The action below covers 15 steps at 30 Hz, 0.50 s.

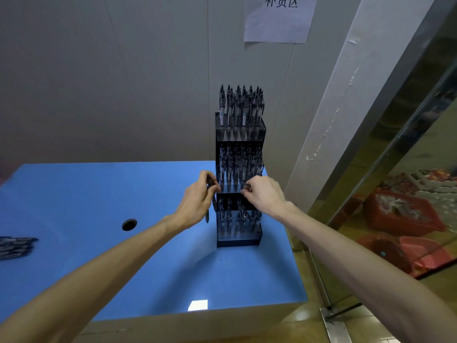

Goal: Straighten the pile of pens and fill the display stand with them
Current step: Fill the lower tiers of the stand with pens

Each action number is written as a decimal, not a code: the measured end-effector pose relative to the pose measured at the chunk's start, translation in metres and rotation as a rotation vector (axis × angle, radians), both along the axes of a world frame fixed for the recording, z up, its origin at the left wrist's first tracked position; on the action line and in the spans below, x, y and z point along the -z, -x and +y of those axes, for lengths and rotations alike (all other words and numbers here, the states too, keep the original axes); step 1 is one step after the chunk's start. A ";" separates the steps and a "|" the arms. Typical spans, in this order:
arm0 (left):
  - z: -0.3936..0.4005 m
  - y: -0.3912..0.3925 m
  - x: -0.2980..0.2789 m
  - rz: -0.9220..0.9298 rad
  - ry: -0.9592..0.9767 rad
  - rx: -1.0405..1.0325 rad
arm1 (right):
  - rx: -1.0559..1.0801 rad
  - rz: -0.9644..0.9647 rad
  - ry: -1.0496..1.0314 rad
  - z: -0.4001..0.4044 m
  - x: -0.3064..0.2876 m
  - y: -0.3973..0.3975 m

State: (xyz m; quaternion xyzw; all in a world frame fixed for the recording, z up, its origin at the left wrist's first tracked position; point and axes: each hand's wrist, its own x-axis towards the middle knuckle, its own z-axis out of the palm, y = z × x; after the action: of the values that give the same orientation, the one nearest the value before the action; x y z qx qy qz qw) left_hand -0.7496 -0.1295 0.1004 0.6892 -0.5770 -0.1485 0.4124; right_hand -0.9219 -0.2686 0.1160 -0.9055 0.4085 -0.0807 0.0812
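Both bare forearms reach in from the bottom corners toward the display stand (238, 179). On the left hand (197, 199) the fingers are curled around a few dark pens (212, 201), held upright just beside the stand's left edge, one tip poking out below the palm. On the right hand (264, 194) the fingers are bent, the tips pinched together at the front lip of the middle tier; something small and dark seems to sit between them, though what it is cannot be made out.

That stand is a tall, black, three-tiered rack standing near the far right corner of the surface (99, 194). Its top and middle tiers are packed with upright dark pens with translucent barrels, clips pointing up. Pens also stand in the bottom tier, partly hidden by the right hand. A loose pile of pens (14, 246) lies well apart at the left edge, roughly parallel.

A glossy blue top covers the surface, with a round hole (129, 224) left of the stand and a bright reflection near the front edge. Behind is a grey panelled wall with a paper sign (278, 21) bearing Chinese characters. To the right, a glass partition shows red crates (405, 214) on a yellowish floor.
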 end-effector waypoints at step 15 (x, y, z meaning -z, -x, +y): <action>-0.003 0.003 0.003 0.016 -0.006 -0.008 | 0.130 0.127 -0.118 0.013 -0.002 -0.023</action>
State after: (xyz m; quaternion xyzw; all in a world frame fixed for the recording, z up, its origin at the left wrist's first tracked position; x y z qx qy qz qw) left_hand -0.7523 -0.1326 0.0970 0.6916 -0.5703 -0.1540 0.4156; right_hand -0.8987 -0.2560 0.1178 -0.8741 0.4747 -0.0039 0.1029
